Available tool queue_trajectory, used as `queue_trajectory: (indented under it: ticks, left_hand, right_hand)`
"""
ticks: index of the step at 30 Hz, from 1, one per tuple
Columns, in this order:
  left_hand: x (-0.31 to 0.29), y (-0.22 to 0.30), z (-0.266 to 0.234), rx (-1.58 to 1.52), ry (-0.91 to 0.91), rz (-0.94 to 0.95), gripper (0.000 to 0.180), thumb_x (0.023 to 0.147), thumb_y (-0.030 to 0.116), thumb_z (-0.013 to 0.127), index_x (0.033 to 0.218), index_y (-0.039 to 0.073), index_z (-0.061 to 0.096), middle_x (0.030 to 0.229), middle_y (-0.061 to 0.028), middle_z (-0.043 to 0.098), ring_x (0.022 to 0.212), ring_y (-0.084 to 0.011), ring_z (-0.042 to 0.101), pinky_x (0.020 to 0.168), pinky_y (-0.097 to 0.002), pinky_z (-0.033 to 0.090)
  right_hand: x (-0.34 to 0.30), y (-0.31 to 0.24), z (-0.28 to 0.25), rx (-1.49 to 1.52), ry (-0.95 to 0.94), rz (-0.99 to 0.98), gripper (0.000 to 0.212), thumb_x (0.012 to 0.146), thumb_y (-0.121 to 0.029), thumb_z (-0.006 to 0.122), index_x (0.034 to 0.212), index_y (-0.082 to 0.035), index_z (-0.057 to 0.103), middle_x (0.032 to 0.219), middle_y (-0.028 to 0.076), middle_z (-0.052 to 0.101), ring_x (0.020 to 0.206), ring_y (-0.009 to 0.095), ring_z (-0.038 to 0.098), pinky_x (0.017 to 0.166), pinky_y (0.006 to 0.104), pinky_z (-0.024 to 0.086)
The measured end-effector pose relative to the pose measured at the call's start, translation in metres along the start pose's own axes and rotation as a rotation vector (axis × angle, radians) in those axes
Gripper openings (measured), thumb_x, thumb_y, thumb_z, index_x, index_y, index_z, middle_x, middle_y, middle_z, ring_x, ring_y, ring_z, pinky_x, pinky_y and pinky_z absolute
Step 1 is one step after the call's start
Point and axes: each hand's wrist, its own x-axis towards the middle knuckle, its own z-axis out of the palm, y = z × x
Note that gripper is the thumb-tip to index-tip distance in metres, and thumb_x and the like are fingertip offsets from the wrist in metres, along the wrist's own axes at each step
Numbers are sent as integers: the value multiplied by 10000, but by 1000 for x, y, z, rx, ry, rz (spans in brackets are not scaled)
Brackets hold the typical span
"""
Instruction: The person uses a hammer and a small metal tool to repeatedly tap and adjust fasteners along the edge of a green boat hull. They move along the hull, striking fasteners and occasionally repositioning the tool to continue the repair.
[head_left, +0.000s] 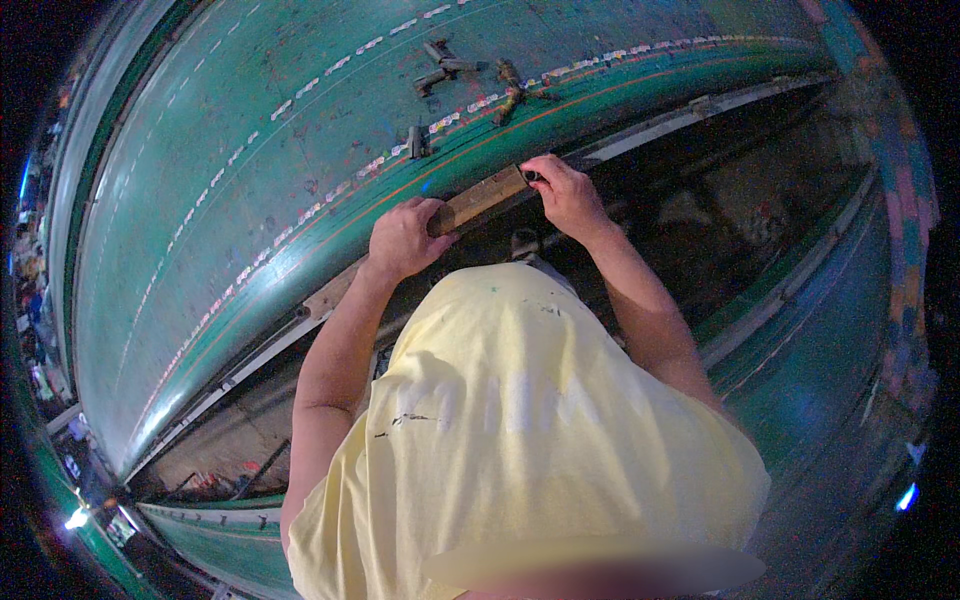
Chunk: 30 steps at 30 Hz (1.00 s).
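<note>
A brown wooden-looking bar [482, 203] lies slantwise between my two hands, in line with the near edge of the long green table [330, 120]. My left hand [405, 238] is closed round its left end, thumb on the near side. At the other end my right hand [568, 198] pinches a small dark round piece [531, 176] with thumb and fingertips. Whether that piece is fixed to the bar, I cannot tell. Whether the bar rests on the table's edge rail [640, 137] is also unclear.
Several grey metal brackets [445, 68] lie on the green top, one bracket [417, 142] nearer me. Beside them is a rusty brown fitting [510, 92]. Rows of pale marks run along the table. A dark gap separates it from another green table [800, 340] behind me.
</note>
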Motion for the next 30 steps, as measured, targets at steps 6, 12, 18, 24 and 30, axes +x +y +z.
queue_trajectory:
  ticks: [6,12,18,24,30]
  left_hand:
    - [9,11,-6,56,-94,-32,654,859,397,872,1395,82,668,1211,-194,735,1130,-419,724,955,-517,604]
    - [75,59,29,48,23,169,869,859,214,837,1620,83,438,1365,-206,687,1244,-404,682,1023,-501,596]
    - [109,86,39,51,-33,219,893,859,83,770,1661,92,378,1364,-186,692,1256,-391,676,1053,-488,588]
    - [104,89,37,68,-26,299,706,888,108,733,1561,157,525,1279,-156,706,1195,-383,691,1015,-494,598]
    - [106,83,42,99,37,356,464,960,219,717,1418,171,660,1242,-170,731,1129,-415,717,947,-511,619]
  right_hand:
    - [0,-4,4,4,51,18,371,928,58,735,1278,-65,710,1216,165,726,1113,396,740,921,449,618]
    - [-3,-7,13,34,125,56,421,900,95,736,1292,-57,727,1205,158,717,1116,352,738,939,424,610]
    - [-25,-2,24,32,265,254,368,861,24,761,1226,-6,729,1200,218,725,1153,437,707,1016,499,576]
    - [-49,24,53,-51,158,502,215,927,-54,770,1136,-4,773,1080,209,789,980,369,767,865,448,601]
    - [-41,23,53,3,182,547,137,959,-79,788,1078,-14,809,960,169,824,848,276,797,779,406,603]
